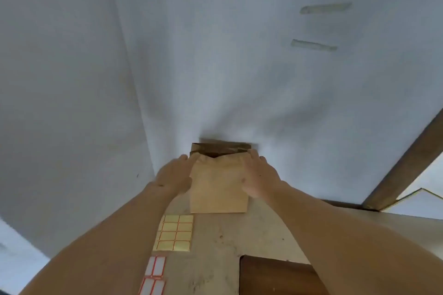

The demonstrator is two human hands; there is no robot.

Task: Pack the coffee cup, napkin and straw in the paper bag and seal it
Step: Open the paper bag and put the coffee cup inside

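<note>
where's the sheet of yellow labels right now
In the head view, the yellow label sheet lies flat on the table, left of centre, just in front of the paper bag and beside the left forearm.

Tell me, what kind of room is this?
Probably a plain packing corner indoors. A brown paper bag stands on a worn grey table against a bare pale wall, held by both hands, the left hand and the right hand, with a yellow label sticker sheet nearby.
</note>
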